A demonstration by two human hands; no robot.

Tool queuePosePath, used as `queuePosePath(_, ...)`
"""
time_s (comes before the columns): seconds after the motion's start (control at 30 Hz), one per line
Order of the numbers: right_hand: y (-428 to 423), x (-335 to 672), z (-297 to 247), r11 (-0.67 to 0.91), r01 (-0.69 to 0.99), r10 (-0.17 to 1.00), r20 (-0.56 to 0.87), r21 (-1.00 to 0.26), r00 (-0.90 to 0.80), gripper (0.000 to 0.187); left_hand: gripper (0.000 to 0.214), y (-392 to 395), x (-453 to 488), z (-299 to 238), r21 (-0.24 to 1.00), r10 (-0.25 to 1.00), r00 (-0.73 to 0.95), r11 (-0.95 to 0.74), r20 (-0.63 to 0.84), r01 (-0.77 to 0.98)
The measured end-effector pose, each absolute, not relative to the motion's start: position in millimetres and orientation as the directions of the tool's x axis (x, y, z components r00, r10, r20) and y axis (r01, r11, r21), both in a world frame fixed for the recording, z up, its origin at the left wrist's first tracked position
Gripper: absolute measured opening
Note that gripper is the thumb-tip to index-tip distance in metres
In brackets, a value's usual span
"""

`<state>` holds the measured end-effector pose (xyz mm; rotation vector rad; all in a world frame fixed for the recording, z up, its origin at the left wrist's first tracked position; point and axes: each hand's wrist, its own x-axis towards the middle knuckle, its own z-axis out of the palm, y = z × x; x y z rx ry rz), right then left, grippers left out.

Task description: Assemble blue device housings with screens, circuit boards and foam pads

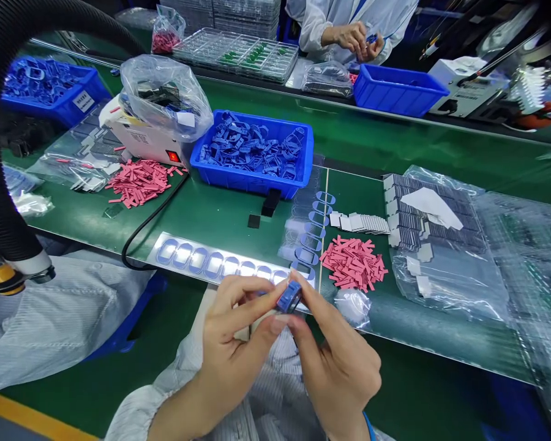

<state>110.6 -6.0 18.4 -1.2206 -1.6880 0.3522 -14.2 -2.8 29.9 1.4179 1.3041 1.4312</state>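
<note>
Small blue part (289, 297), moulded, exact kind too small to tell: held above the near edge of the bench, centre of view, between both hands. Left hand (234, 340): thumb and fingers curled in, closed on the part's left side. Right hand (337, 361): thumb and forefinger pinched on its right side. Neither hand is spread open; the fingertips are partly hidden behind the part.

Just beyond the hands, a long strip of pale blue oval rings (215, 260) lies on a shiny backing along the near edge of the green bench (220, 220). A second line of rings (314, 236) runs away from the hands. To its right: loose pink strips (353, 263), then stacked grey-white pads (360, 222), then a clear bag of dark pieces (434, 236).

Far centre: blue crate (252, 147) heaped with blue parts. To its left, a white machine with a red switch (142, 138) and a second pile of pink strips (140, 182).

Across the far bench, a co-worker's hands (352, 40) hold a small item, too small to tell.
</note>
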Motion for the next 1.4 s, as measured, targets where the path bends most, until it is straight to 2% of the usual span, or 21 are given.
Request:
queuePosePath(0.13,-5,115,15,0.522,0.602,0.793,0.603,-0.604,-0.084,0.055,0.047,-2,-28,36,0.830,0.912,-0.017,-0.364,0.409,0.422)
queuePosePath(0.23,0,121,16,0.505,0.449,0.849,0.517,-0.737,-0.106,0.047,0.052,-3,-34,35,0.760,0.877,0.031,-0.433,0.480,0.485)
queuePosePath(0.33,5,129,19,0.336,0.190,0.938,0.308,-0.923,-0.161,0.021,0.054,-5,-35,34,0.748,0.862,0.092,-0.482,0.499,0.456)
queuePosePath(0.4,7,134,21,0.254,0.057,0.949,0.238,-0.965,-0.206,0.013,0.053,-6,-36,34,0.757,0.858,0.131,-0.503,0.497,0.417)
queuePosePath(0.47,7,136,21,0.251,-0.005,0.942,0.245,-0.968,-0.228,0.011,0.049,-6,-37,37,0.777,0.864,0.150,-0.499,0.481,0.384)
queuePosePath(0.53,6,138,20,0.296,0.008,0.931,0.287,-0.955,-0.227,0.010,0.046,-5,-38,41,0.809,0.884,0.155,-0.467,0.441,0.358)
queuePosePath(0.67,5,139,19,0.449,0.150,0.877,0.403,-0.881,-0.261,0.014,0.045,-1,-37,48,0.851,0.915,0.170,-0.403,0.366,0.336)
queuePosePath(0.87,5,147,23,0.588,0.320,0.798,0.468,-0.743,-0.379,0.018,0.034,4,-35,43,0.810,0.874,0.247,-0.482,0.418,0.335)
queuePosePath(1.07,7,158,25,0.655,0.450,0.754,0.480,-0.607,-0.448,0.021,0.040,4,-36,36,0.751,0.878,0.333,-0.471,0.345,0.463)
queuePosePath(1.17,5,153,24,0.620,0.462,0.784,0.493,-0.634,-0.376,0.027,0.042,0,-33,32,0.783,0.903,0.261,-0.426,0.341,0.453)
queuePosePath(1.27,-1,144,23,0.505,0.491,0.853,0.498,-0.710,-0.156,0.033,0.043,-5,-29,27,0.826,0.923,0.192,-0.384,0.333,0.413)
queuePosePath(1.4,-7,141,20,0.294,0.421,0.944,0.331,-0.858,0.015,0.026,0.043,-9,-28,25,0.847,0.927,0.147,-0.376,0.346,0.376)
